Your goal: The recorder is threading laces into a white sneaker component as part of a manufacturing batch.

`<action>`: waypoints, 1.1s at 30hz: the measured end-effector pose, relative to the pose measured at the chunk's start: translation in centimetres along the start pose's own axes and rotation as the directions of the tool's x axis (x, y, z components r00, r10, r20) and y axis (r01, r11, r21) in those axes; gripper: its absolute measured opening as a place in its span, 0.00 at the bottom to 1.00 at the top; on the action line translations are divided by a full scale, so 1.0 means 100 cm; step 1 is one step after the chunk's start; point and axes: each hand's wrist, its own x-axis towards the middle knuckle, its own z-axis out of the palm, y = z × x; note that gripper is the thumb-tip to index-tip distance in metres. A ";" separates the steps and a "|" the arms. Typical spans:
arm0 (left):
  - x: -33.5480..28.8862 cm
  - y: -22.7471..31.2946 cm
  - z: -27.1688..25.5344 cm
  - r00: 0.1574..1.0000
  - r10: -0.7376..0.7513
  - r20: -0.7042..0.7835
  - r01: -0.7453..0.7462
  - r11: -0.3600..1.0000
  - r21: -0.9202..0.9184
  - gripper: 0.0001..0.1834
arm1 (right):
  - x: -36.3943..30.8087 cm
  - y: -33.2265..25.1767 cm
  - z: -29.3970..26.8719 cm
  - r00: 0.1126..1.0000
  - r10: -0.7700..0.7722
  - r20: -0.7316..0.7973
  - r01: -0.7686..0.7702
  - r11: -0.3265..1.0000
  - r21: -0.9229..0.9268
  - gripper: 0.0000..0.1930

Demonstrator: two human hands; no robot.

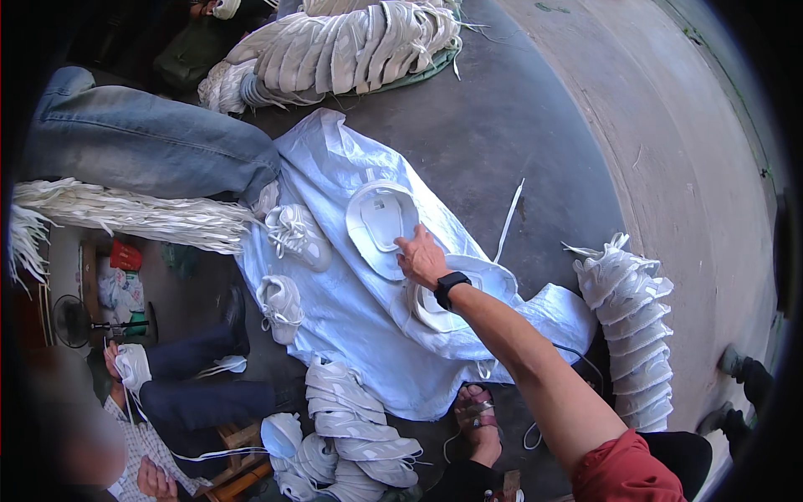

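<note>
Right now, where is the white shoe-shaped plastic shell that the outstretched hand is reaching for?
In the head view, the white shell lies centre frame on the white sack sheet, under the right hand's fingertips, with a laced white shoe to its left.

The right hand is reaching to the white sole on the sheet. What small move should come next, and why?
Probably close the fingers on the near rim of the white sole. The right hand lies open with its fingertips at that rim and holds nothing, and the sole lies loose on the white sheet. The left hand is out of view.

White shoes (294, 237), shoelace bundle (125, 213), stacked uppers (629, 318).
</note>
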 end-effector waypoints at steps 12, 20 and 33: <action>-0.005 0.012 -0.030 1.000 -0.025 0.002 0.025 0.998 -0.066 0.17 | 0.027 0.019 0.005 0.961 0.168 0.220 -0.168 0.986 -0.017 0.16; -0.028 0.024 -0.038 0.999 -0.036 -0.019 0.035 0.995 -0.090 0.20 | 0.018 -0.030 -0.026 0.953 0.046 -0.300 0.101 0.885 0.455 0.11; -0.038 0.039 -0.034 0.995 -0.053 -0.079 0.041 0.989 -0.140 0.20 | -0.092 0.043 -0.162 0.975 -0.218 -0.045 0.218 0.891 0.399 0.10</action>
